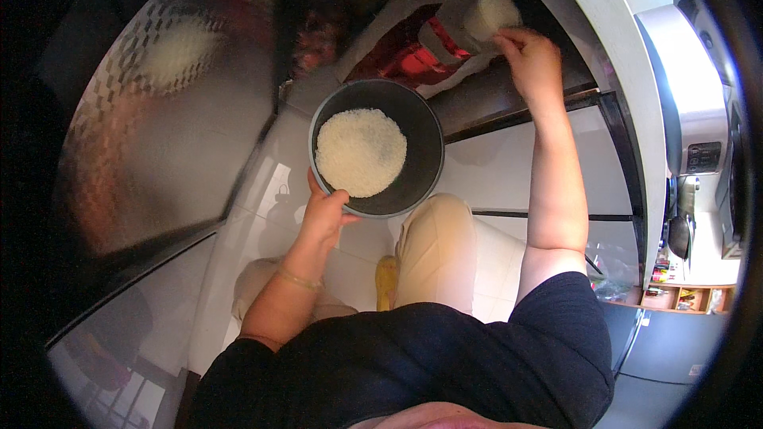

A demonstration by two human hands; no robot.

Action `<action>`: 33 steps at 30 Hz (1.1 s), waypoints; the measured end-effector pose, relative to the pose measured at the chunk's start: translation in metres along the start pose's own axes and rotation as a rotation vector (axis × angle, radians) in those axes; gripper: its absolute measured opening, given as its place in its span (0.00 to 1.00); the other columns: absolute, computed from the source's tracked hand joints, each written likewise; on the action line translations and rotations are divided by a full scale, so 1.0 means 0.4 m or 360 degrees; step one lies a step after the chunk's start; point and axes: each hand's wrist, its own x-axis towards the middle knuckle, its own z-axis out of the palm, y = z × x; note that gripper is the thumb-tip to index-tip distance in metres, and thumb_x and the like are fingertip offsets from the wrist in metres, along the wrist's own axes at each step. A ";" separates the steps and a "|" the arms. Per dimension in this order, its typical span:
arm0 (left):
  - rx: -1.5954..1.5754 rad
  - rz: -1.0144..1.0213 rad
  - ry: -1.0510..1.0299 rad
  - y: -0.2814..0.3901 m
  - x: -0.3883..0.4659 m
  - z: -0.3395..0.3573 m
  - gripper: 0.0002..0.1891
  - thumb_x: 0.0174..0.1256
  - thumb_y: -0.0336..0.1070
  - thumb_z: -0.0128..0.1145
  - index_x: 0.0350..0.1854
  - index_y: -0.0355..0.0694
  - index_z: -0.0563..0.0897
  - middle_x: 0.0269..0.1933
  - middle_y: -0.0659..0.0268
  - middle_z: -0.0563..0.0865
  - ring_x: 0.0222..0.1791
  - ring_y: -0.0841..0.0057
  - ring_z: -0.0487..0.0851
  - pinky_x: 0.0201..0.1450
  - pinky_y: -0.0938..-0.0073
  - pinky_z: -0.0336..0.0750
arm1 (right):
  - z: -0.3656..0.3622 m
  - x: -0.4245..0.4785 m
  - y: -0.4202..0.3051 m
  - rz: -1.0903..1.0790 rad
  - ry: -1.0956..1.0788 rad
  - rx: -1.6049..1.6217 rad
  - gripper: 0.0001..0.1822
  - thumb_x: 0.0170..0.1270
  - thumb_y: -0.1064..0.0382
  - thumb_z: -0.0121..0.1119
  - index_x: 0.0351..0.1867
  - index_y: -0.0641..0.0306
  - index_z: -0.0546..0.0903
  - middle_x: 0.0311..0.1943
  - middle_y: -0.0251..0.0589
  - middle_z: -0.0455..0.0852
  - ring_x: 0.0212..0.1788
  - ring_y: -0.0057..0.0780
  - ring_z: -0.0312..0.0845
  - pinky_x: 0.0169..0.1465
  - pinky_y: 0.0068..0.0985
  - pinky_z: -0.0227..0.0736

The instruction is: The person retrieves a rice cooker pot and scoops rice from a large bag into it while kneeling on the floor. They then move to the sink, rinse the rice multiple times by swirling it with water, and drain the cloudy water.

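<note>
My left hand (pixel 325 214) grips the lower left rim of a round, dark-lined cooking pot (pixel 422 152), thumb over the edge. White rice grains (pixel 360 152) cover part of its bottom, heaped towards the left side. My right hand (pixel 534 65) reaches into the cabinet and pinches a small translucent cup (pixel 474 28) by its edge. Rice (pixel 498 9) fills the cup. Just to the left of the cup lies a red and pale plastic bag (pixel 420 50); its contents cannot be made out.
An opened cabinet door (pixel 202 131) with a glossy, reflecting face stands at the left. The dark cabinet shelf edge (pixel 518 113) runs below my right forearm. On the counter (pixel 647 131) at the right stands a silver appliance (pixel 691 95). My bent knee (pixel 438 232) is under the pot.
</note>
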 end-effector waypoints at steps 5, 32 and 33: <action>0.0040 -0.0029 0.0075 0.005 0.005 -0.007 0.44 0.55 0.24 0.45 0.72 0.54 0.39 0.64 0.53 0.66 0.57 0.57 0.74 0.41 0.56 0.81 | -0.074 -0.055 -0.134 -0.0307 0.0095 -0.0033 0.08 0.57 0.66 0.61 0.36 0.65 0.85 0.35 0.47 0.86 0.38 0.40 0.84 0.43 0.27 0.76; -0.0096 -0.0056 0.0152 0.000 0.009 0.000 0.43 0.55 0.24 0.45 0.71 0.49 0.37 0.64 0.50 0.65 0.56 0.51 0.76 0.43 0.50 0.81 | 0.265 -0.359 -0.144 0.1705 -0.1161 0.2818 0.08 0.71 0.66 0.47 0.43 0.68 0.75 0.30 0.36 0.80 0.27 0.21 0.74 0.32 0.19 0.71; -0.0110 -0.0062 0.0157 0.001 0.009 0.002 0.44 0.55 0.24 0.45 0.71 0.48 0.36 0.64 0.49 0.65 0.55 0.51 0.76 0.43 0.49 0.81 | 0.230 -0.349 -0.151 0.1523 -0.1137 0.2656 0.08 0.71 0.65 0.48 0.42 0.68 0.76 0.30 0.36 0.80 0.27 0.21 0.74 0.32 0.19 0.71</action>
